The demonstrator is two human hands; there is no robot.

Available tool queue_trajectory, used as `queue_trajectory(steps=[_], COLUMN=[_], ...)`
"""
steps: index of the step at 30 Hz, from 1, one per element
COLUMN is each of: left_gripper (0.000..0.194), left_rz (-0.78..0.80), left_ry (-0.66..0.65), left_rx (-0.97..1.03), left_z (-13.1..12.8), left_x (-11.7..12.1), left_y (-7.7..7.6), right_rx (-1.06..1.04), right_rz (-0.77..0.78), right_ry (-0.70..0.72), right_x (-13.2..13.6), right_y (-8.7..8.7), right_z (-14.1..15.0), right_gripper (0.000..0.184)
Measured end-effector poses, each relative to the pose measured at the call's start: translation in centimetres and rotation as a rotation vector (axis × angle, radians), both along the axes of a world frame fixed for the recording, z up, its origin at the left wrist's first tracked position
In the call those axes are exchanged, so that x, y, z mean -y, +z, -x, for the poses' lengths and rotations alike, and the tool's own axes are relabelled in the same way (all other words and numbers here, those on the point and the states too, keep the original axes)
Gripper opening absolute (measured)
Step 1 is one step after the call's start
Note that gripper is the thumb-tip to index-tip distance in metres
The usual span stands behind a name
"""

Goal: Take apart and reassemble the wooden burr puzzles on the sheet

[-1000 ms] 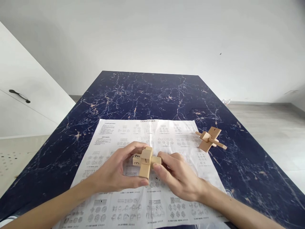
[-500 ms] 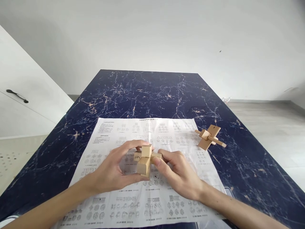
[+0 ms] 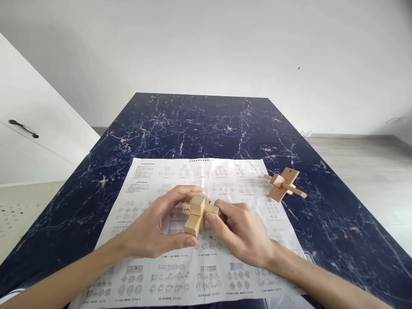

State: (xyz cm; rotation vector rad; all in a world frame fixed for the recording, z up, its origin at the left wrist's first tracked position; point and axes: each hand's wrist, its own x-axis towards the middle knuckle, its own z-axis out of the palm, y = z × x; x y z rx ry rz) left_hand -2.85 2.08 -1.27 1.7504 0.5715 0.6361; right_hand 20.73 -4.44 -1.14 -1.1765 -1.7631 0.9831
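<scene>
Between my hands, above a printed instruction sheet (image 3: 151,240), is a wooden burr puzzle (image 3: 197,206) made of interlocking blocks, with a "3" marked on its left end. My left hand (image 3: 154,223) curves around it, thumb at the lower front block and fingertips behind the top. My right hand (image 3: 243,229) pinches the block that juts out to the right between thumb and index finger. The far side of the puzzle and some fingertips are hidden.
A second wooden puzzle (image 3: 283,184), with a flat plate and a rod through it, lies at the sheet's right edge. Everything rests on a dark blue marbled table (image 3: 199,124). A white cabinet door (image 3: 38,116) stands at the left.
The puzzle has tilted between my hands, so its top and lower front blocks show different faces. My left thumb has shifted slightly along the lower block; my right hand keeps its pinch.
</scene>
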Motion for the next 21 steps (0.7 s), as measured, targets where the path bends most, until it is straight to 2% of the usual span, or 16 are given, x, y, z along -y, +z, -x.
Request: queue_trajectory(steps=[5, 8, 10, 13, 15, 21], left_gripper=[0.071, 0.07, 0.077, 0.099, 0.104, 0.073], left_rz=[0.044, -0.003, -0.059, -0.133, -0.188, -0.344], left_ry=[-0.001, 0.009, 0.026, 0.05, 0.078, 0.086], left_rx=[-0.033, -0.044, -0.037, -0.049, -0.079, -0.101], left_z=[0.17, 0.2, 0.1, -0.17, -0.37, -0.58], left_x=[0.01, 0.04, 0.12, 0.34, 0.51, 0.58], left_y=[-0.03, -0.1, -0.13, -0.06, 0.06, 0.27], right_rx=[0.034, 0.038, 0.028, -0.013, -0.026, -0.016], right_rz=[-0.015, 0.026, 0.073, 0.145, 0.185, 0.24], right_ry=[0.0, 0.001, -0.002, 0.012, 0.035, 0.102], right_x=[-0.08, -0.12, -0.13, -0.13, -0.13, -0.12], right_y=[0.12, 0.19, 0.19, 0.15, 0.12, 0.21], right_z=[-0.07, -0.13, -0.17, -0.18, -0.15, -0.06], right_gripper=[0.042, 0.044, 0.045, 0.048, 0.05, 0.053])
